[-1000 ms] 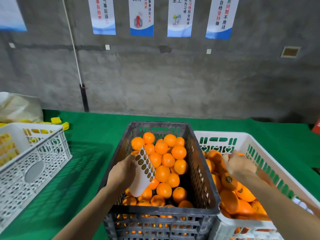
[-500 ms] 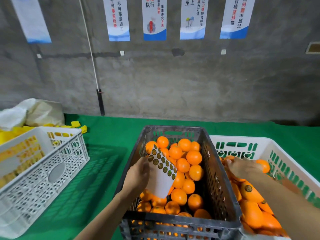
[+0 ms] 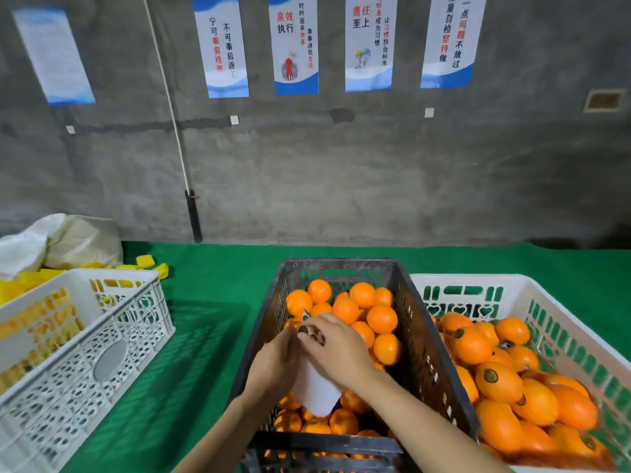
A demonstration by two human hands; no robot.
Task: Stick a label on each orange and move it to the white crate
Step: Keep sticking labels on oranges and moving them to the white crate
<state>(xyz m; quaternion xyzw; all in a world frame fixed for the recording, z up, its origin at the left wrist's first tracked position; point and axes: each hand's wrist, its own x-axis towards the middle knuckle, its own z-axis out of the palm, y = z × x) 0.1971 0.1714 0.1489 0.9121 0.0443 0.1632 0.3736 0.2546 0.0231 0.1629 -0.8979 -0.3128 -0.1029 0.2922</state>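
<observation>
From the head camera, both hands meet over the dark crate (image 3: 341, 264). The left hand (image 3: 273, 363) has its fingers curled round the near-left edge of the white label sheet (image 3: 316, 390) and holds it tilted up, with its pointed lower end hanging below both wrists. The right hand (image 3: 338, 349) lies across the top of the sheet, its fingers (image 3: 324, 324) bent down onto the few round dark labels (image 3: 305, 331) that show just past the fingertips. Whether a label is already pinched between thumb and forefinger cannot be told, because the hand covers that spot. The unlabelled oranges (image 3: 381, 318) are heaped directly beyond and beneath the fingers. The white crate (image 3: 478, 279) stands to their right, touching the dark crate's wall, and is already well filled with labelled oranges (image 3: 498, 382). The step in hand looks like peeling off one label. To do it well, the left hand should brace the sheet stiff while the right lifts a single label by its edge with a nail, peels it low and slowly so it does not curl or fold on itself, and carries it on one fingertip with the sticky side free. A second white crate (image 3: 112, 336) sits well off to the left of the hands on the green surface (image 3: 211, 336).
</observation>
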